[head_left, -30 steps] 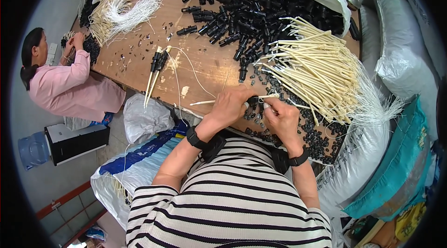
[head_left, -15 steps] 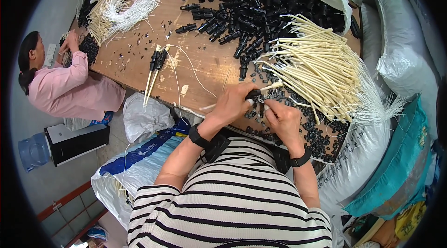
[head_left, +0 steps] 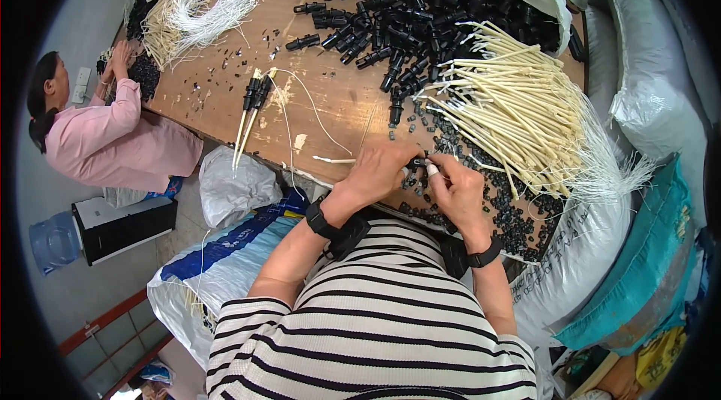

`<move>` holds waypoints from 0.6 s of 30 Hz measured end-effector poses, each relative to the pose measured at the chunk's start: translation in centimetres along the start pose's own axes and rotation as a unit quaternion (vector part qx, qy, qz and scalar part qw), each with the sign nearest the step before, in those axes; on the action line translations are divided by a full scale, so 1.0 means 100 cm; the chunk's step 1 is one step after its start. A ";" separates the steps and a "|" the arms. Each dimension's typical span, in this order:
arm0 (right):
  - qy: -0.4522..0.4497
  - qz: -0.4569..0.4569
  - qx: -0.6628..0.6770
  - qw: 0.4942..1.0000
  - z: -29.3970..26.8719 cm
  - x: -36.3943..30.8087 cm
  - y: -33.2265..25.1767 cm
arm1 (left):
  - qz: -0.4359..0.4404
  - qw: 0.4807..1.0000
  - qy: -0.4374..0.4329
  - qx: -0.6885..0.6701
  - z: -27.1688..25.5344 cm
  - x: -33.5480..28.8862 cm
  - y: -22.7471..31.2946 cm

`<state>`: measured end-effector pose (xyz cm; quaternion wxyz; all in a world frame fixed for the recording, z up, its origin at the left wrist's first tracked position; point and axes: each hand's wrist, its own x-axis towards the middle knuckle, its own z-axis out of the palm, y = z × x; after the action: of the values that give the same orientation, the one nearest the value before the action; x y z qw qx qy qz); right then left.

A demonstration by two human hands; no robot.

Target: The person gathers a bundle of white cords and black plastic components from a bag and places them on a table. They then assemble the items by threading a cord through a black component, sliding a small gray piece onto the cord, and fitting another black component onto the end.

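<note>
Brings right hand (head_left: 460, 187) to black connector (head_left: 420, 163), pinching it together with left hand (head_left: 381, 169); seems light, stiff; grasp mid-barrel.

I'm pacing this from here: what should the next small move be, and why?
Probably press the black piece gently toward the left hand with the right hand: the right fingertips are right at that piece, and a cream stick juts from the left hand's far side.
</note>
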<state>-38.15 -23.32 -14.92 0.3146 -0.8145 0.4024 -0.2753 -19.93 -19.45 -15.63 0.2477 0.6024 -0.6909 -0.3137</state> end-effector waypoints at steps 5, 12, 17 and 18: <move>-0.089 -0.016 0.028 0.996 0.001 -0.002 -0.001 | -0.051 0.991 -0.094 -0.083 -0.011 0.001 0.005; -0.046 -0.004 0.056 0.997 0.005 -0.006 -0.004 | 0.150 0.967 0.156 -0.135 -0.013 -0.002 -0.004; -0.070 -0.037 0.122 0.989 0.012 -0.007 0.000 | 0.174 0.967 0.153 -0.108 -0.011 -0.010 -0.004; -0.059 -0.074 0.082 0.992 0.016 -0.005 0.000 | 0.164 0.971 0.149 -0.091 -0.009 -0.012 -0.008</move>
<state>-37.34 -22.43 -16.09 0.3824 -0.8282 0.2973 -0.2818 -18.60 -18.46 -15.56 0.4496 0.4960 -0.7040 -0.2373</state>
